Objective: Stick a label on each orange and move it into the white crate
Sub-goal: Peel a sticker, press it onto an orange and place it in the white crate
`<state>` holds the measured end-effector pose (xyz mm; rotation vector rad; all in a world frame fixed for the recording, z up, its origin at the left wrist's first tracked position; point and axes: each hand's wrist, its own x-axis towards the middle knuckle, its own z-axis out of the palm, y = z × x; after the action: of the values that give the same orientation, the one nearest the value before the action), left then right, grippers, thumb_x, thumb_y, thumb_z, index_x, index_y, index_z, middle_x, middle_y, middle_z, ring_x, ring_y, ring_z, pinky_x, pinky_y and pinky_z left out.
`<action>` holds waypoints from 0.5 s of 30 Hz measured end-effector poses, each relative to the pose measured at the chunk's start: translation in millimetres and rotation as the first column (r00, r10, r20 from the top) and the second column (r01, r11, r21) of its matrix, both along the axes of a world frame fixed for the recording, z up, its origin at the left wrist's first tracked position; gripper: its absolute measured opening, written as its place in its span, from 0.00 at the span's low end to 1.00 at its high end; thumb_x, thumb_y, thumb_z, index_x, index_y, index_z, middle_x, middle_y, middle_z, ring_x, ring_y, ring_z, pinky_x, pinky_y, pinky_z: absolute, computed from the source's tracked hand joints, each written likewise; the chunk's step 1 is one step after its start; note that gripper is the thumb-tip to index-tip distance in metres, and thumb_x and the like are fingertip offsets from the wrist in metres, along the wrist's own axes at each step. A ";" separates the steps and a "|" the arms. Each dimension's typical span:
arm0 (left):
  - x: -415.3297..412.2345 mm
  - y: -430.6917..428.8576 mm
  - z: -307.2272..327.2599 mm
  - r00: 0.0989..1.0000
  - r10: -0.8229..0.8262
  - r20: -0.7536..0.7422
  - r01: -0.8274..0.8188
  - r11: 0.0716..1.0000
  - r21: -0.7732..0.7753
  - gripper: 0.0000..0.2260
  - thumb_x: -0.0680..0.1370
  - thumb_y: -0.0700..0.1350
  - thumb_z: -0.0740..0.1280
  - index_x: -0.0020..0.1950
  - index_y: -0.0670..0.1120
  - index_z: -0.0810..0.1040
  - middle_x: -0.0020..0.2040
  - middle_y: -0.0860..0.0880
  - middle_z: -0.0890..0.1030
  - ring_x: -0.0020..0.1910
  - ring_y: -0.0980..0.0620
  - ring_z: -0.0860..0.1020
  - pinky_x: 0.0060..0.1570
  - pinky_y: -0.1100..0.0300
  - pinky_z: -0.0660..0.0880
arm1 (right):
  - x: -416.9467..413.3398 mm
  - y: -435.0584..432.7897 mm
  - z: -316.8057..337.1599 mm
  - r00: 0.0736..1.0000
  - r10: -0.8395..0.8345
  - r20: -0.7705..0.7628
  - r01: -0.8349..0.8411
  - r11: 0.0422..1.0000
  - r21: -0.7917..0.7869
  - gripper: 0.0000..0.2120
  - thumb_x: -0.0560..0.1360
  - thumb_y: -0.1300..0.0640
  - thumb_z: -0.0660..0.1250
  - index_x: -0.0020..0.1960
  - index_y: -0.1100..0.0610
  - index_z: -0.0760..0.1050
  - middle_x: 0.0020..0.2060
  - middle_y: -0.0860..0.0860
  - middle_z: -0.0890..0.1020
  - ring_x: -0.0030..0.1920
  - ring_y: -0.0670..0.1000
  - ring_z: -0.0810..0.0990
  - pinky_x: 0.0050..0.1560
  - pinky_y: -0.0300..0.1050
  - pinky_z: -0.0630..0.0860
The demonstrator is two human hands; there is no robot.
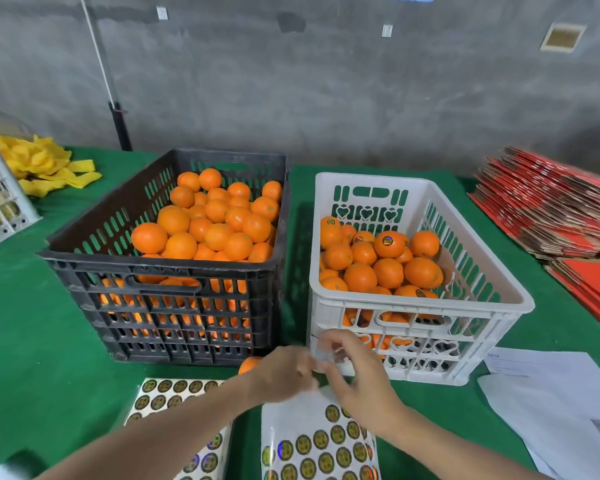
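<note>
Grey concrete wall closes off the far side, and below it a green-covered worktop [32, 341] carries everything we handle. On our left stands the black crate [174, 306], heaped with unlabelled oranges [219, 220]. Just beside it on our right stands the white crate [482, 341], partly filled with oranges, several showing round labels [388, 242].

Our hands meet in front of the white crate's near wall, above a label sheet [323, 445]. A second sheet [167, 393] lies to its left. Our left hand [284, 374] and right hand [361, 375] are close together with fingers curled, but motion blur means we cannot tell what either one grips. One orange [248, 363] peeks out behind the left hand, near the black crate's front.

Yellow foam nets [42, 164] lie far left, red flattened cartons [551, 209] far right, white papers [551, 403] nearer us.
</note>
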<state>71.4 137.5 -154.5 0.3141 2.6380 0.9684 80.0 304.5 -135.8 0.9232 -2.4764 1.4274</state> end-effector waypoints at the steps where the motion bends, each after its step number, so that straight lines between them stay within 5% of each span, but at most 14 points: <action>1: 1.7 -1.0 5.7 0.991 -0.026 -0.131 0.024 0.999 -0.021 0.03 0.77 0.43 0.66 0.46 0.46 0.79 0.44 0.52 0.79 0.42 0.54 0.77 0.42 0.67 0.70 | -1.7 -3.8 9.8 1.000 0.004 -0.024 -0.005 1.000 -0.026 0.20 0.75 0.65 0.65 0.57 0.42 0.68 0.49 0.42 0.77 0.51 0.36 0.74 0.51 0.31 0.70; 5: 8.7 -25.8 61.5 0.795 -0.013 -0.607 0.110 0.986 0.123 0.03 0.74 0.39 0.67 0.41 0.44 0.79 0.35 0.59 0.74 0.32 0.64 0.70 0.35 0.78 0.62 | -13.5 -28.4 59.2 0.976 0.005 -0.219 -0.042 0.986 -0.164 0.15 0.74 0.65 0.64 0.56 0.49 0.72 0.46 0.45 0.79 0.48 0.38 0.76 0.48 0.32 0.73; 7: 8.1 -46.3 91.8 0.712 0.089 -0.697 0.092 0.972 0.218 0.04 0.74 0.39 0.66 0.40 0.44 0.80 0.33 0.63 0.73 0.30 0.67 0.70 0.34 0.77 0.63 | -26.4 -44.5 82.3 0.957 0.010 -0.289 -0.064 0.982 -0.177 0.14 0.75 0.66 0.63 0.57 0.52 0.72 0.45 0.46 0.79 0.48 0.36 0.76 0.48 0.28 0.71; 11: -34.7 -89.9 133.1 0.646 0.420 -0.638 -0.246 0.905 0.346 0.07 0.77 0.36 0.63 0.46 0.46 0.78 0.39 0.49 0.82 0.36 0.56 0.76 0.35 0.64 0.73 | -65.2 -78.8 106.2 0.983 0.065 -0.171 -0.075 0.996 -0.052 0.13 0.77 0.66 0.60 0.61 0.58 0.70 0.46 0.51 0.79 0.47 0.43 0.76 0.51 0.38 0.74; 15: -117.6 -133.8 144.3 0.809 0.473 -0.349 -0.485 0.872 0.057 0.08 0.78 0.36 0.65 0.56 0.42 0.77 0.54 0.43 0.80 0.49 0.50 0.78 0.41 0.63 0.72 | -99.6 -110.5 108.6 0.995 0.061 -0.085 -0.056 0.997 0.058 0.19 0.77 0.68 0.59 0.66 0.58 0.64 0.48 0.53 0.78 0.48 0.51 0.77 0.53 0.53 0.75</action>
<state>-46.1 3.7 -10.3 -0.2348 3.1485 1.0931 -19.6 194.1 -27.2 1.0529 -2.4566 1.3123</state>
